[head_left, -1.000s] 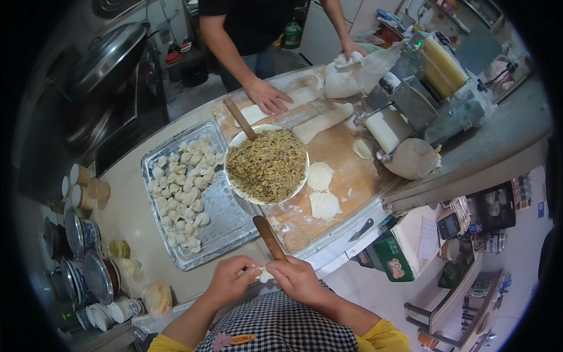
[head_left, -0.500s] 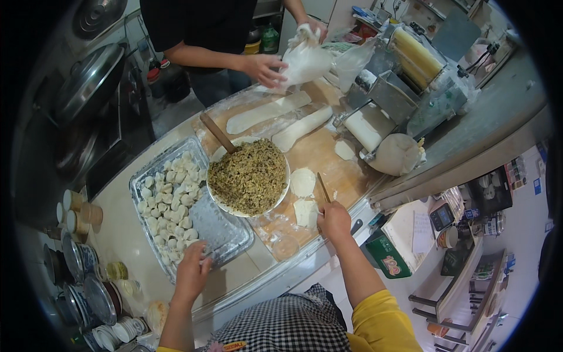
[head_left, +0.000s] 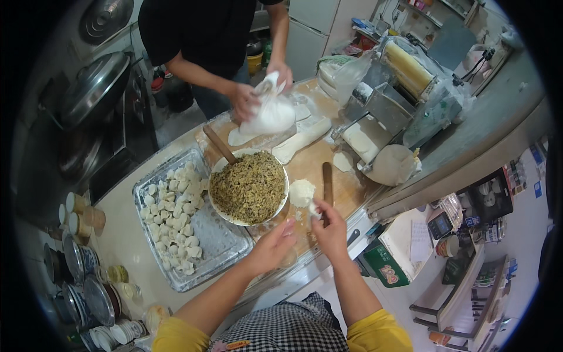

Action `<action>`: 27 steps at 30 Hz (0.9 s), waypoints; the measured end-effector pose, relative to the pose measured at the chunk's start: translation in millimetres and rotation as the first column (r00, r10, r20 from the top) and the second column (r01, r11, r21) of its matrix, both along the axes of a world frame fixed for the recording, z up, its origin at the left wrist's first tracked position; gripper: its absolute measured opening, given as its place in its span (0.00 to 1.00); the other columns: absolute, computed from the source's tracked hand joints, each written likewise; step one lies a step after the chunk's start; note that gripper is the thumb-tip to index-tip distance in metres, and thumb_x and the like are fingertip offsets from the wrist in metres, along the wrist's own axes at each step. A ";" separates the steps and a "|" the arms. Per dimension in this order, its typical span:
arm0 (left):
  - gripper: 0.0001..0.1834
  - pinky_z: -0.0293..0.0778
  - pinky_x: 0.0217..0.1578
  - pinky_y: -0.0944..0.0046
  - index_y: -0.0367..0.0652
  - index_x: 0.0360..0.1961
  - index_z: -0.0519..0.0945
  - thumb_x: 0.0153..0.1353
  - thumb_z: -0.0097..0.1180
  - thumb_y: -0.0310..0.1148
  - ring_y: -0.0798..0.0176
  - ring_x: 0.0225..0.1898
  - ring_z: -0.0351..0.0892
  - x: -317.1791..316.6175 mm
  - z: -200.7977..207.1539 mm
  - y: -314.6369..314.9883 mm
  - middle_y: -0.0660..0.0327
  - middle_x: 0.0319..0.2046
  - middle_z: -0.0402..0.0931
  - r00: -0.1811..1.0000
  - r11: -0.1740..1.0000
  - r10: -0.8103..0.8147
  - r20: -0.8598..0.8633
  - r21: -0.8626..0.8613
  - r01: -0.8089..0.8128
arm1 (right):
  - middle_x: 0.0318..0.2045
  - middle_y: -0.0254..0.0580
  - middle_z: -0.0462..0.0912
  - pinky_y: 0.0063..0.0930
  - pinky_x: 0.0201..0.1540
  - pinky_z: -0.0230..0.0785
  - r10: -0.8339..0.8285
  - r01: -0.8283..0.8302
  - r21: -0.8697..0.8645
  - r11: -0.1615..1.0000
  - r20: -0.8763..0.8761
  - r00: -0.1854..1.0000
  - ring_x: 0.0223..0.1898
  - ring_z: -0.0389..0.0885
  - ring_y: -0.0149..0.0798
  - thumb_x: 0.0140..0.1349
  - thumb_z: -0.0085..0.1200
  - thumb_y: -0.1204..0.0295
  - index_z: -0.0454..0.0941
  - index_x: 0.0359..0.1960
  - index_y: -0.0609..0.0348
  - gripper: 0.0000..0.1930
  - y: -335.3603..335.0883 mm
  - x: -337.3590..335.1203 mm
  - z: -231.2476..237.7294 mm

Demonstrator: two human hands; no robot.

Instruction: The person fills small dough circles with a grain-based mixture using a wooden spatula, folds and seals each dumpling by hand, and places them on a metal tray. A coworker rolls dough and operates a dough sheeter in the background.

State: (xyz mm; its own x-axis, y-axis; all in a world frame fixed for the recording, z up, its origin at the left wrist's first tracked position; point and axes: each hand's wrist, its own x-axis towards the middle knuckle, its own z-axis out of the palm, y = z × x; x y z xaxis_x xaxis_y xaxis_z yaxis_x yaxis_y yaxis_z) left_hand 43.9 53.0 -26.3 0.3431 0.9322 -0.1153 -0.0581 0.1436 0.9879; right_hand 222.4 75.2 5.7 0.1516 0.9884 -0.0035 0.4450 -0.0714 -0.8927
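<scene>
Left hand [head_left: 271, 246] gone from the tray [head_left: 220, 240] — now near the right hand [head_left: 331, 233]. One dough wrapper [head_left: 316, 209] up off the board [head_left: 314, 161], pinched in right fingers; wooden spatula [head_left: 328, 185] turned broad face up. White bag [head_left: 271, 116] shifted left over a dough strip [head_left: 237, 138].

Tray [head_left: 221, 233]: right half bare, room there for my left hand [head_left: 271, 245]. Heaped bowl [head_left: 249, 186] blocks beyond, wooden handle [head_left: 219, 144] jutting up. Flat stick [head_left: 327, 180] crowds my right hand [head_left: 330, 234]; contact hard to judge. White bag [head_left: 271, 114] obstructs the far side.
</scene>
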 end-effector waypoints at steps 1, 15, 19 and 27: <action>0.18 0.70 0.56 0.59 0.38 0.58 0.70 0.71 0.47 0.35 0.57 0.55 0.75 13.1 1.7 9.3 0.53 0.53 0.75 0.982 0.980 0.042 0.182 -0.198 -0.005 | 0.38 0.35 0.79 0.18 0.40 0.71 0.000 -0.002 -0.010 1.000 -0.164 0.986 0.37 0.77 0.25 0.60 0.54 0.82 0.76 0.54 0.62 0.19 -3.4 -7.8 -1.5; 0.14 0.72 0.55 0.55 0.38 0.54 0.72 0.70 0.48 0.32 0.59 0.50 0.78 51.7 4.9 40.3 0.57 0.50 0.77 0.873 0.777 0.318 0.369 -0.629 -0.017 | 0.32 0.49 0.75 0.35 0.35 0.71 -0.146 0.116 0.164 0.980 0.184 0.972 0.30 0.77 0.45 0.56 0.55 0.78 0.80 0.47 0.56 0.15 -19.0 17.4 -52.7; 0.16 0.71 0.57 0.51 0.38 0.56 0.71 0.71 0.47 0.32 0.56 0.51 0.77 44.9 23.1 48.6 0.55 0.51 0.76 0.850 0.825 0.300 0.433 -0.565 -0.003 | 0.32 0.49 0.78 0.36 0.39 0.72 -0.196 0.170 0.140 0.976 0.199 0.960 0.33 0.79 0.48 0.60 0.53 0.75 0.80 0.48 0.53 0.14 21.7 36.9 -50.5; 0.16 0.74 0.54 0.52 0.34 0.57 0.70 0.71 0.44 0.29 0.55 0.51 0.78 10.5 40.3 34.2 0.53 0.51 0.76 0.924 0.839 0.237 0.300 -0.542 -0.039 | 0.39 0.46 0.84 0.34 0.48 0.72 0.002 0.096 -0.286 0.953 0.323 0.947 0.40 0.83 0.47 0.66 0.44 0.74 0.69 0.64 0.39 0.24 -17.2 68.0 -2.6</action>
State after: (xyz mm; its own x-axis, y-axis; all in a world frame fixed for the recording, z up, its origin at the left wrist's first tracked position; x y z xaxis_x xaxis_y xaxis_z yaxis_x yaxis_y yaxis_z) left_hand 54.4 87.2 13.9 0.3243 0.8073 -0.4932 -0.4350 0.5902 0.6801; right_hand 290.4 58.0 3.1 0.2393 0.9416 -0.2369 0.6893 -0.3366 -0.6415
